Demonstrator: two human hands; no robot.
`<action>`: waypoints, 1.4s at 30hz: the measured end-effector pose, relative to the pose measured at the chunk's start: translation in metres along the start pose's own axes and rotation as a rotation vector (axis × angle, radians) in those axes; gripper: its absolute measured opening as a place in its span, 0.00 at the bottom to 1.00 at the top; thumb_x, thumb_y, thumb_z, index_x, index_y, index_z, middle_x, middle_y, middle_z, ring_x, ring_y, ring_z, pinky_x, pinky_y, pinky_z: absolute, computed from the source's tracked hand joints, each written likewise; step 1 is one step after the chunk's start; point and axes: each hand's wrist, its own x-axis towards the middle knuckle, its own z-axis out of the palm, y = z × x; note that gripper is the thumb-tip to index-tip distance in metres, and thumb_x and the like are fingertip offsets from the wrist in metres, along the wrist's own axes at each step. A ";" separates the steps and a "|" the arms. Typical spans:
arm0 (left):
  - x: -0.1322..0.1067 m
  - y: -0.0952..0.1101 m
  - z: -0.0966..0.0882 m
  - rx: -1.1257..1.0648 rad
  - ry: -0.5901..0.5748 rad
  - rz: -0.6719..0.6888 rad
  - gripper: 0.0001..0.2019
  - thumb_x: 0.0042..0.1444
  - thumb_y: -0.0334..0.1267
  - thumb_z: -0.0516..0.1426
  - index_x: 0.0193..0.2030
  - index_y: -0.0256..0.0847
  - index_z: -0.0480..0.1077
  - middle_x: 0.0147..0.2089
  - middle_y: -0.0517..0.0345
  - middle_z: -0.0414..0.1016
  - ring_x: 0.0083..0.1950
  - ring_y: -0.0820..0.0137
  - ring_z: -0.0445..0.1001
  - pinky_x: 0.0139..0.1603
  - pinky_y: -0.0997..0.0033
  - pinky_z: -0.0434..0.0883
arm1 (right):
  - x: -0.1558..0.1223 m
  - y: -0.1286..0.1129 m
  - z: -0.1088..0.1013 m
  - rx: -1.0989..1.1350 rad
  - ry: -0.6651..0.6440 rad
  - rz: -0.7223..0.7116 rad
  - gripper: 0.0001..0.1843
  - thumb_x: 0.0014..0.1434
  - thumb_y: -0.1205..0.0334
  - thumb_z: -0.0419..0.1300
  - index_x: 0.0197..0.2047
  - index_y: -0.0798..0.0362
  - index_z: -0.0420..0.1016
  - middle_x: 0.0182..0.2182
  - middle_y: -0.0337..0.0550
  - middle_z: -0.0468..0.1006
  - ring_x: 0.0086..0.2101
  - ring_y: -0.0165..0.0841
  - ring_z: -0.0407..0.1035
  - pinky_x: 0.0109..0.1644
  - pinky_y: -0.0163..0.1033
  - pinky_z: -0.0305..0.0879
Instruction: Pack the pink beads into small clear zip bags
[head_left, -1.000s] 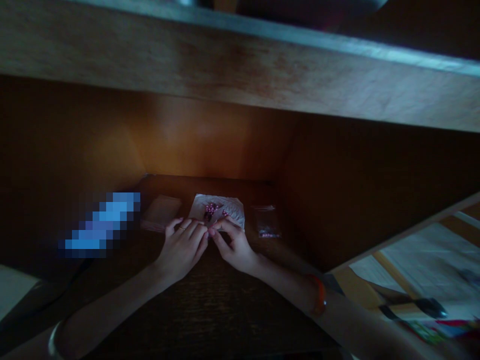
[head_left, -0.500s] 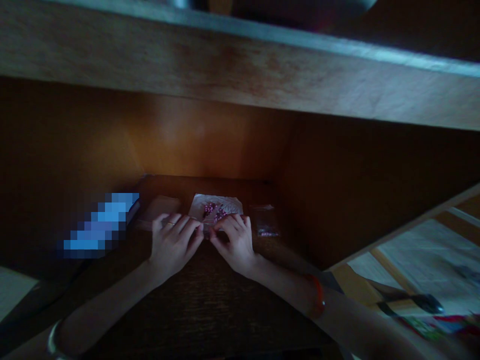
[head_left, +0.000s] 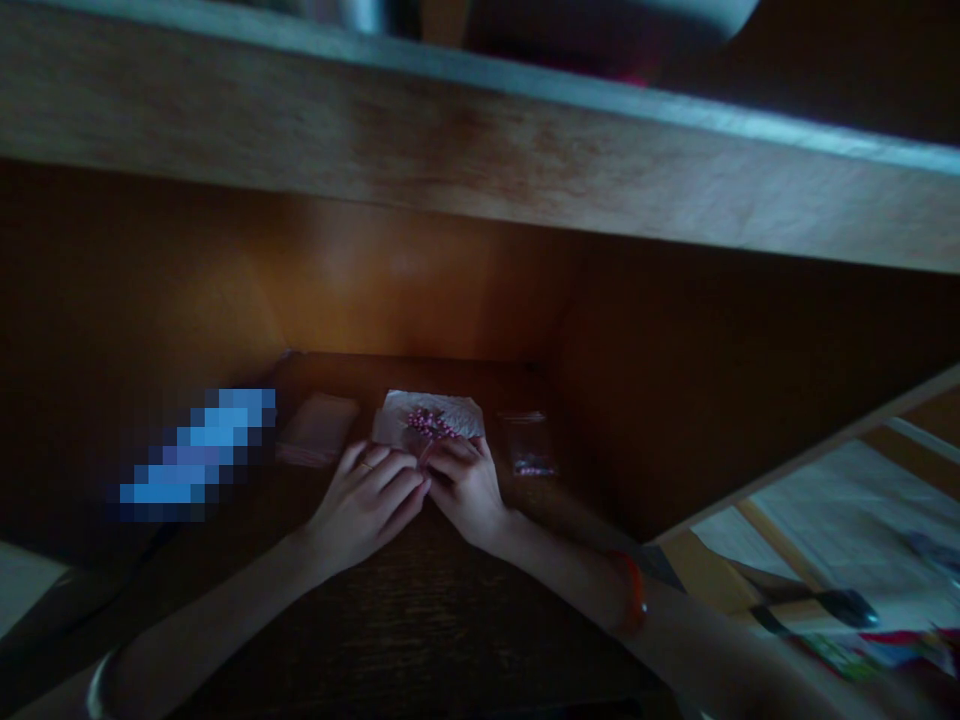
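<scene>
We see our left hand (head_left: 369, 505) and right hand (head_left: 471, 498) curled, fingertips meeting — whether closed on anything (too dim) we cannot tell — with pink beads (head_left: 427, 422) on a pale sheet (head_left: 468, 408) just beyond them.

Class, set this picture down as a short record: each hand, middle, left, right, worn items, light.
Left hand: fingers bent, near the right hand's
Right hand: fingers bent; whatever is between the fingertips is unclear
Middle: pink beads on a white sheet
Left: pale flat stack; blurred-out blue object
Right: small clear bag
Worn: ring, pale bangle, orange band
Light: dim
</scene>
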 end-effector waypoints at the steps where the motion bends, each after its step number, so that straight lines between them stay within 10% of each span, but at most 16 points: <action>1: 0.000 0.000 0.000 -0.010 -0.006 0.012 0.06 0.56 0.33 0.52 0.36 0.42 0.70 0.40 0.56 0.76 0.40 0.65 0.71 0.47 0.60 0.60 | 0.000 0.002 0.001 0.009 0.009 0.012 0.05 0.55 0.64 0.60 0.37 0.50 0.76 0.37 0.40 0.77 0.38 0.34 0.69 0.43 0.42 0.55; 8: -0.002 -0.008 0.003 -0.040 -0.124 -0.059 0.34 0.53 0.34 0.53 0.66 0.42 0.45 0.65 0.48 0.57 0.62 0.59 0.59 0.59 0.53 0.51 | 0.002 0.007 0.006 0.186 0.070 -0.044 0.11 0.50 0.62 0.64 0.40 0.49 0.76 0.44 0.44 0.74 0.47 0.38 0.66 0.49 0.47 0.60; 29: -0.003 -0.018 0.013 -0.199 0.051 -0.400 0.21 0.47 0.45 0.62 0.47 0.45 0.63 0.44 0.54 0.75 0.46 0.58 0.71 0.51 0.53 0.59 | 0.005 0.004 -0.002 0.490 0.159 0.162 0.08 0.60 0.64 0.53 0.39 0.50 0.74 0.35 0.43 0.76 0.39 0.33 0.70 0.46 0.41 0.67; 42: -0.009 -0.023 0.029 -0.438 0.056 -0.617 0.16 0.53 0.46 0.58 0.45 0.42 0.64 0.45 0.53 0.73 0.46 0.63 0.72 0.47 0.60 0.68 | 0.001 0.009 0.000 -0.038 -0.261 -0.063 0.12 0.55 0.63 0.58 0.42 0.44 0.78 0.59 0.44 0.62 0.58 0.43 0.55 0.56 0.55 0.52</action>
